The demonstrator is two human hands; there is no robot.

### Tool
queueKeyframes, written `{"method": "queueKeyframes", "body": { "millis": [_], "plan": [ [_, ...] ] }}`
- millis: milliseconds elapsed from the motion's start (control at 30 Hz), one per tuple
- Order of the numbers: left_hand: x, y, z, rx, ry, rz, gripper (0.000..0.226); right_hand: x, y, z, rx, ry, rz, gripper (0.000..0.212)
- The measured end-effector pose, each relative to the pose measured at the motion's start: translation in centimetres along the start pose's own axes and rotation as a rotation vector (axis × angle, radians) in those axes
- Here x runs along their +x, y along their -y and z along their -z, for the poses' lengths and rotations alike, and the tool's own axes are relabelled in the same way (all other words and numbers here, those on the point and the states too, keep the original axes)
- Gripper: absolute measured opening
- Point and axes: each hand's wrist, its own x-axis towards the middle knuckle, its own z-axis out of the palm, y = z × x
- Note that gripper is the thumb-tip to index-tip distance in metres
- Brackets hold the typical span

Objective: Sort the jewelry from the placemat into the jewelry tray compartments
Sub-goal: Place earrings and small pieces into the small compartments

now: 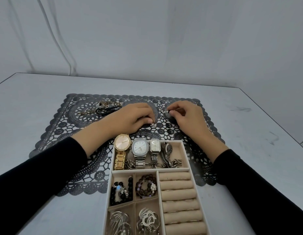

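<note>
Both hands work on the placemat [71, 124] beyond the jewelry tray [185, 155]. My left hand [135, 117] pinches a small sparkling piece [153, 125], and my right hand [188, 116] pinches a pearl piece [165, 111]. I should lift both straight up, keeping each pinch firm, so that neither snags the lace.

Bare table [249, 126] flanks the placemat [62, 133] — watches [139, 147] overhang the far wall of the tray [186, 156].

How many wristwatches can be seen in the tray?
4, all in the jewelry tray's far compartment, left to right: gold watch, silver square-faced watch, small rectangular watch, dark watch tilted on edge. Tangled chains may hide more.
</note>
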Motion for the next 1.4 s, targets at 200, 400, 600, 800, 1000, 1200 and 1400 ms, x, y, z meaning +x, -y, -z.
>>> {"method": "queueKeyframes", "body": {
  "millis": [200, 400, 600, 800, 1000, 1200, 1400],
  "plan": [
    [-0.4, -0.7, 0.4, -0.085, -0.098, 0.153, 0.015, -0.1, 0.6, 0.5, 0.164, -0.057, -0.055, 0.013],
    [-1.1, -2.0, 0.9, -0.268, -0.238, 0.319, 0.009, -0.5, 2.1, 1.6, 0.308, -0.07, -0.088, 0.013],
    [-2.3, -3.7, 2.1, -0.475, -0.289, 0.376, 0.011, -1.2, 3.9, 3.1, 0.435, -0.074, -0.089, 0.014],
    [-4.5, -4.9, 4.2, -0.416, -0.368, 0.393, 0.013, -2.6, 6.2, 4.4, 0.515, -0.047, -0.044, 0.014],
    [-6.7, -6.6, 6.0, -0.383, -0.461, 0.38, 0.012, -4.7, 8.6, 5.4, 0.549, -0.019, -0.003, 0.013],
    [-9.4, -8.4, 6.5, -0.38, -0.476, 0.349, 0.012, -7.6, 10.5, 6.4, 0.614, 0.016, 0.054, 0.012],
    [-11.6, -10.9, 6.5, -0.401, -0.517, 0.309, 0.013, -10.3, 11.6, 6.9, 0.676, 0.039, 0.12, 0.013]
  ]
}}
